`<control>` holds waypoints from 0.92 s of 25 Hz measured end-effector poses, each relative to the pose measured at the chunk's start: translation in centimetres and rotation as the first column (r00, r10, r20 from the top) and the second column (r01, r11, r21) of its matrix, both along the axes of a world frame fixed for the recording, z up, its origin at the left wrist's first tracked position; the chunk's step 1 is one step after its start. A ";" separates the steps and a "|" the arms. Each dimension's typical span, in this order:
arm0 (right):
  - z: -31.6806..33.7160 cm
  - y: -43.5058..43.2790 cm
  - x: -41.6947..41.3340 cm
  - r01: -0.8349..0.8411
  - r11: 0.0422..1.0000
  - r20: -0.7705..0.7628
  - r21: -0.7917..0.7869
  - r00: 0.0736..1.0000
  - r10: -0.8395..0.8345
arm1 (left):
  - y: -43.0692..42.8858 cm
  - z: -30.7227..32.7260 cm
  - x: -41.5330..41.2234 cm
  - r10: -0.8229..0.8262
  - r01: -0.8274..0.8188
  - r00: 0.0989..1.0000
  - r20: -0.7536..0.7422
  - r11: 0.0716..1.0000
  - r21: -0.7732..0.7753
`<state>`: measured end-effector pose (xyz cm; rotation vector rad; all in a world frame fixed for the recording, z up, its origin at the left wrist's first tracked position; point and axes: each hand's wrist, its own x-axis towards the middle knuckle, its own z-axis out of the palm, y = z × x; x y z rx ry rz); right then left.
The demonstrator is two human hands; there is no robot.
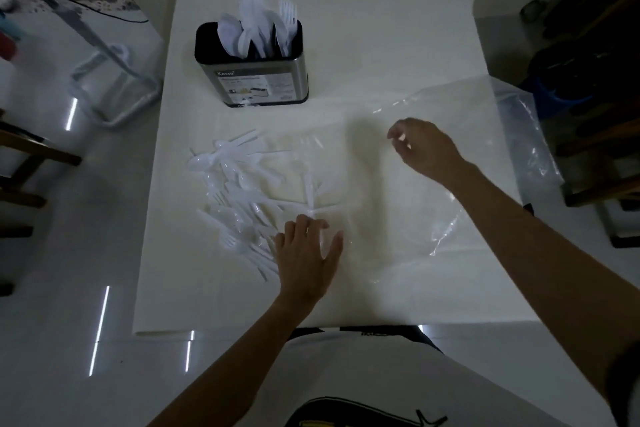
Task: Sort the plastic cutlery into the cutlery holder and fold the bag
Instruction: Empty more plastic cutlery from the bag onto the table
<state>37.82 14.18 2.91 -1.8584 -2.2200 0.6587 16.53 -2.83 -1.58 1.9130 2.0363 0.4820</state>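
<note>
White plastic cutlery (242, 191), a mix of spoons, forks and knives, is heaped loosely on the left part of the white worktop (346, 10). The heap is partly overlapped by the edge of a large clear plastic bag (391, 218), which is spread flat to the right and hangs over the worktop's right edge. Behind the heap stands an upright metal cutlery holder with a black inside (252, 80). More white pieces are held in it: spoons at its left, knives in the middle, forks at its right. The left hand (306, 253) is laid flat at the heap's near edge, fingers straight and spread, nothing grasped. The right hand (427, 149) is held over the bag with fingers curled; whether the film is pinched cannot be told.
</note>
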 end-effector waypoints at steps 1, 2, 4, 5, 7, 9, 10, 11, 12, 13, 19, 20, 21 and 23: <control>-0.3 1.9 0.5 -0.046 0.999 0.046 0.002 0.998 0.046 | -0.4 0.1 0.5 0.011 -0.011 1.000 0.012 1.000 -0.026; -0.6 3.7 0.9 -0.095 0.995 0.103 -0.011 0.990 0.095 | -0.9 0.2 1.0 0.017 -0.016 1.000 0.016 0.999 -0.050; -1.2 6.6 1.2 -0.201 0.976 0.218 -0.080 0.952 0.214 | -1.5 0.2 2.1 0.013 -0.012 1.000 0.010 0.995 -0.102; -1.7 7.9 1.2 -0.252 0.960 0.273 -0.123 0.921 0.277 | -1.7 0.2 2.7 0.002 -0.001 1.000 0.005 0.992 -0.126; -2.6 9.6 1.1 -0.336 0.920 0.368 -0.200 0.845 0.389 | -1.5 0.2 3.6 0.001 0.005 0.999 0.034 0.985 -0.175; -3.3 10.4 1.0 -0.365 0.898 0.424 -0.247 0.793 0.438 | -1.2 0.4 4.2 0.081 -0.061 0.992 0.101 0.980 -0.191; -3.4 10.5 1.0 -0.372 0.898 0.455 -0.234 0.774 0.439 | -1.1 0.5 4.3 0.136 -0.116 0.985 0.110 0.978 -0.172; -3.4 10.5 1.2 -0.387 0.900 0.493 -0.202 0.754 0.434 | -0.9 0.5 4.2 0.186 -0.168 0.977 0.108 0.973 -0.156; -3.4 10.4 1.4 -0.394 0.904 0.523 -0.165 0.742 0.419 | -0.8 0.6 4.2 0.229 -0.213 0.968 0.106 0.966 -0.146; -3.4 10.3 1.8 -0.387 0.912 0.535 -0.133 0.747 0.395 | -0.8 0.6 4.2 0.269 -0.254 0.958 0.103 0.957 -0.139; -3.0 8.3 6.1 -0.211 0.967 0.299 -0.146 0.922 0.246 | 2.1 0.6 3.5 0.472 -0.442 0.802 0.365 0.881 -0.168; -2.4 8.0 6.8 -0.185 0.973 0.248 -0.139 0.944 0.215 | 2.7 0.4 3.3 0.509 -0.487 0.725 0.465 0.855 -0.177; -1.8 7.9 7.6 -0.171 0.978 0.215 -0.123 0.957 0.194 | 3.3 0.2 3.2 0.539 -0.529 0.647 0.539 0.827 -0.192; 0.0 7.8 8.9 -0.166 0.980 0.170 -0.111 0.968 0.184 | 4.3 0.2 2.9 0.571 -0.562 0.509 0.644 0.787 -0.254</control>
